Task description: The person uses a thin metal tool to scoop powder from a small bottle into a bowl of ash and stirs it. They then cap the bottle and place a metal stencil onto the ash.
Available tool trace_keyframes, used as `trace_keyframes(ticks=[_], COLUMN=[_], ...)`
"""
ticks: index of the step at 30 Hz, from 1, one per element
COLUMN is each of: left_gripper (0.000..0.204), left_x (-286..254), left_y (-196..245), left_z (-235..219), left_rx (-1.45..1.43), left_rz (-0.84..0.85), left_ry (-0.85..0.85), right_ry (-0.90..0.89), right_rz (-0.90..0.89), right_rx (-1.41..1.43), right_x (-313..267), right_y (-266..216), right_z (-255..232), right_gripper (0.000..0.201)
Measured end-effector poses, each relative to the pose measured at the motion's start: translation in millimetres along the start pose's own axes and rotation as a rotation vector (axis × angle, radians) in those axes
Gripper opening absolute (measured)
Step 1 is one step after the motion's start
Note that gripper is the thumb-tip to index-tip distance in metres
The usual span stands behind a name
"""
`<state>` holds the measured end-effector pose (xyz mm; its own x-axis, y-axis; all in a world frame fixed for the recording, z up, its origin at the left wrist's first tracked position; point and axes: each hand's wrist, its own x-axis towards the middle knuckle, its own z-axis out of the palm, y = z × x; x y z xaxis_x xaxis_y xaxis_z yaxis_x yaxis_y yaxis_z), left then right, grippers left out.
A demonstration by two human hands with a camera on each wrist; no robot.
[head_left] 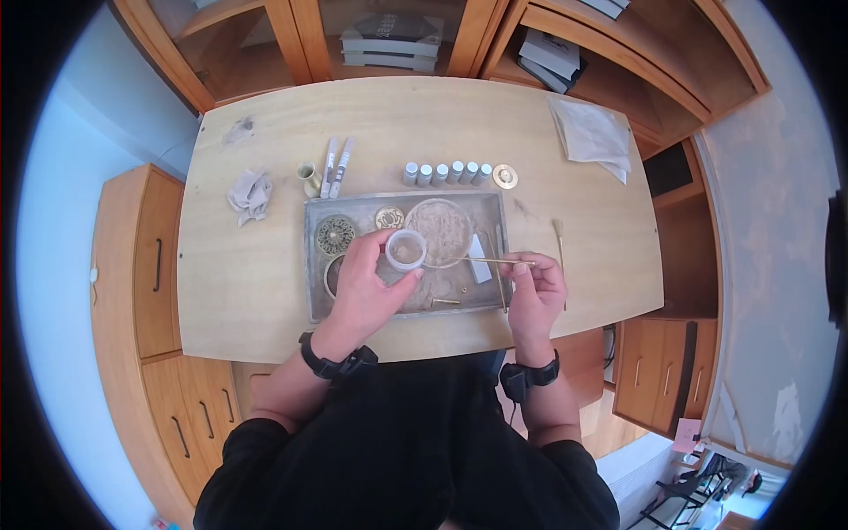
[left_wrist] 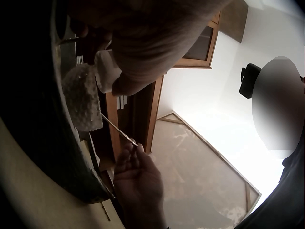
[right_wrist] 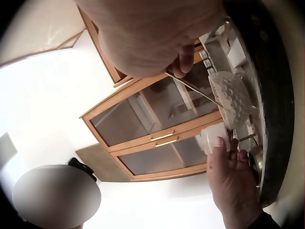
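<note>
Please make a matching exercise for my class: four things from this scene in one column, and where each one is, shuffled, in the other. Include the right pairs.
Things
1. small tub
2. thin rod
3. six vials
4. crumpled wad

Places
A. in a row beyond the tray
B. in the left hand
C. left of the tray, on the table
D. in the right hand

Pairs: 1-B, 2-D, 3-A, 4-C

A study or office, it seems: beyond the bench stands a glass-doored wooden bookcase holding thick books; left of it, a wooden cabinet.
</note>
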<state>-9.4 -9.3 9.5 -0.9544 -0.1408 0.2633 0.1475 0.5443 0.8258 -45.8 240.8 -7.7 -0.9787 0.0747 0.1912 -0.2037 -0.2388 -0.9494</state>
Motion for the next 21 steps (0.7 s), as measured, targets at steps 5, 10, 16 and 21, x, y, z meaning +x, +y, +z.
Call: trace_keyframes(ticks=[5,10,16,21], left_gripper=[0.059,0.059,0.058,0.057], left_x=[-0.4,-0.4,0.6,1.6], left_y=[0.3,-0.3,-1.9,-1.0], left_z=[-1.0,-1.1,0.0,-0.2], left_rx=[0.000,-0.014,0.010,-0.001], left_rz=[-0.018,-0.023,0.012,0.010], left_ry=[-0.012,-0.010,-0.013,-0.018], right_ry=[0.008,0.072,0.151,0.042], right_rz=[0.013,-0.016,-0.045,-0.115], right_rx=[0.022,-0.007,0.186,0.223], right_x=[-1.7,0.4,14.8,18.1], right_y=[4.1,4.1,-11.7,-27.6], right_z=[-0.5,-3.0,1.2,15.1], right_gripper=[0.008,0.011,0.008,0.009])
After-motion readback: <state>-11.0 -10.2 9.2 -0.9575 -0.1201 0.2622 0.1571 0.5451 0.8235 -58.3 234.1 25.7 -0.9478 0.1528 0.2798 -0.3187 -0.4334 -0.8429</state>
